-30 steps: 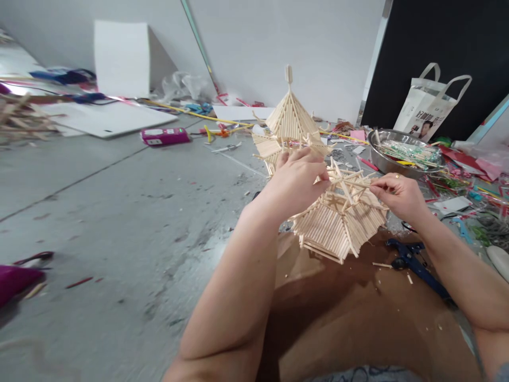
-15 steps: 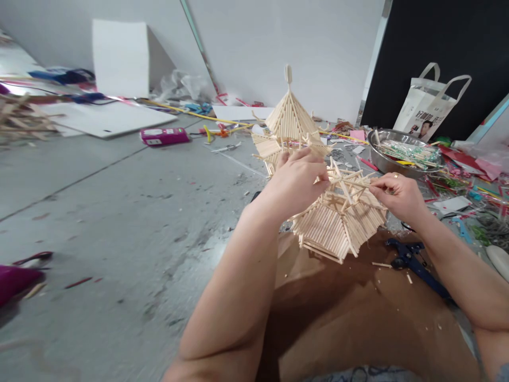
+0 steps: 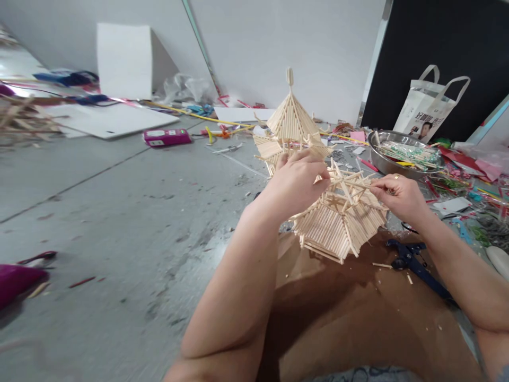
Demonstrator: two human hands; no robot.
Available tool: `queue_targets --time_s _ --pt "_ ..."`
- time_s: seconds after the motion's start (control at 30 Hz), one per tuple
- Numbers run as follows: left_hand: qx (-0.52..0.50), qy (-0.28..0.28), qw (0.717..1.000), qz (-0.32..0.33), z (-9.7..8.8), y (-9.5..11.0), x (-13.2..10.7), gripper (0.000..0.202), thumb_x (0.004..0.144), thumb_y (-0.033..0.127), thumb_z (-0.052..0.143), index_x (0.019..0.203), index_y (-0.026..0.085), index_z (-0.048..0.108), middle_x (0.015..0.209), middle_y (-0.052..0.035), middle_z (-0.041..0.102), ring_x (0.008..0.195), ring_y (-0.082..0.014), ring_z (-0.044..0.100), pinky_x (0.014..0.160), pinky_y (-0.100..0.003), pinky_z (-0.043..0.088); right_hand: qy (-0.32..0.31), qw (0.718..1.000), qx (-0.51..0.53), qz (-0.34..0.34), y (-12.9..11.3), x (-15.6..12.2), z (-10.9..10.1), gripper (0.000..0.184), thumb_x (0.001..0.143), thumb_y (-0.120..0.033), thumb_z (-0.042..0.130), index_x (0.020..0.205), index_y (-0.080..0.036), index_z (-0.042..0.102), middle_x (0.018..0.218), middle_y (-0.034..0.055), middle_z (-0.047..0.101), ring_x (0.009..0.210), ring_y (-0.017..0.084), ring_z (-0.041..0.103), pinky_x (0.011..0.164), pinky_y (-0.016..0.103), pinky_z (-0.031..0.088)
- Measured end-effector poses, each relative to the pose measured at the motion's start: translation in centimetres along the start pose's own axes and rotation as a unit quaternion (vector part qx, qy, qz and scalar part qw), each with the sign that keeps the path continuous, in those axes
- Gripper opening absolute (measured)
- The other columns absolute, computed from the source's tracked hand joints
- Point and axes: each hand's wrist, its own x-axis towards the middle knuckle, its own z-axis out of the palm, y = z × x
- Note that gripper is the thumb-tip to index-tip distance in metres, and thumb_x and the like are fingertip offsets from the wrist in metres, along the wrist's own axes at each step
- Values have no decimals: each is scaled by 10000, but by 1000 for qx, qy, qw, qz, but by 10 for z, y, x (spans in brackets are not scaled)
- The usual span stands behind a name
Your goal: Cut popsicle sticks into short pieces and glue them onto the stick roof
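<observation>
A pale hexagonal roof section built of thin wooden sticks (image 3: 324, 231) sits on brown paper in front of me. Several loose-looking wooden sticks (image 3: 345, 187) cross over its open top. From the left, my left hand (image 3: 300, 178) is closed, thumb and forefinger pinching the stick work at its near edge; its other fingers are partly hidden. On the opposite side my right hand (image 3: 400, 196), wearing a ring, pinches a stick's end between thumb and forefinger. Behind my left hand stands a taller stick pagoda (image 3: 292, 119) with a pointed roof, its lower part covered by the hand.
Blue pliers-like cutters (image 3: 417, 268) lie on the brown paper (image 3: 338, 323) below my right forearm. A metal bowl (image 3: 376, 159) of bundled sticks stands at right, before a white bag (image 3: 427, 106). A purple device (image 3: 167, 137) rests on the grey floor. Scraps litter the right side.
The view has shifted slightly, so the background sits a little further right. Both hands keep their places at the stick work, with hardly any movement.
</observation>
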Motion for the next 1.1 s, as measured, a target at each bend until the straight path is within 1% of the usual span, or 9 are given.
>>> queue_targets --time_s 0.1,0.17,0.3,0.4,0.57,0.73,0.9,1.03,1.1 --pt "-34 58 998 -20 -5 1 0 156 794 214 487 709 202 617 927 -43 674 1037 -230 542 928 -425 367 13 1000 -4 8 4 -4 -4 229 803 -338 537 811 -190 711 820 57 709 753 185 621 701 320 459" --pt "-74 130 988 -45 -8 4 -1 153 794 225 486 696 208 602 871 -25 678 933 -192 580 881 -369 407 34 999 -12 23 7 -11 -8 225 806 -334 530 812 -196 707 813 50 706 745 183 619 694 318 458" --pt "-137 308 937 -91 -12 12 -6 240 829 334 477 635 221 560 681 -3 626 714 -149 572 730 -325 442 57 996 -38 53 13 -30 -14 206 805 -321 522 765 -211 692 772 36 697 737 185 622 697 319 454" --pt "-153 381 908 -80 -12 17 -9 308 838 343 467 554 227 475 611 5 574 628 -125 533 664 -318 434 61 996 -36 55 15 -45 -15 206 807 -311 513 754 -208 683 766 42 697 750 190 628 710 320 458" --pt "-119 394 907 -88 -14 31 -14 346 859 348 422 538 237 358 632 3 561 657 -118 527 685 -315 445 56 996 -30 61 9 -62 -12 211 805 -324 508 756 -208 678 756 49 699 730 193 635 677 313 466" --pt "-136 385 911 -54 -10 41 -34 286 864 360 401 608 234 391 669 -16 554 713 -145 530 703 -329 435 47 998 -11 49 0 -77 -5 256 823 -350 489 692 -206 656 690 40 677 666 182 619 637 298 457" --pt "-117 379 916 -67 5 40 -69 273 870 397 369 657 231 412 713 -31 578 698 -138 537 689 -311 450 28 999 -21 29 -2 -98 9 376 866 -386 429 577 -212 594 572 28 606 571 154 574 567 271 427" --pt "-131 388 909 -86 21 39 -95 298 883 430 328 688 226 424 738 -46 598 681 -136 556 662 -302 467 26 999 -48 3 2 -114 23 376 878 -392 417 589 -212 578 564 29 582 574 155 561 579 271 416" --pt "-161 365 913 -82 33 36 -103 273 881 416 345 716 222 446 756 -48 600 689 -138 560 658 -295 468 29 998 -62 -5 4 -120 26 339 876 -384 428 632 -211 588 595 33 595 591 159 566 589 273 417"
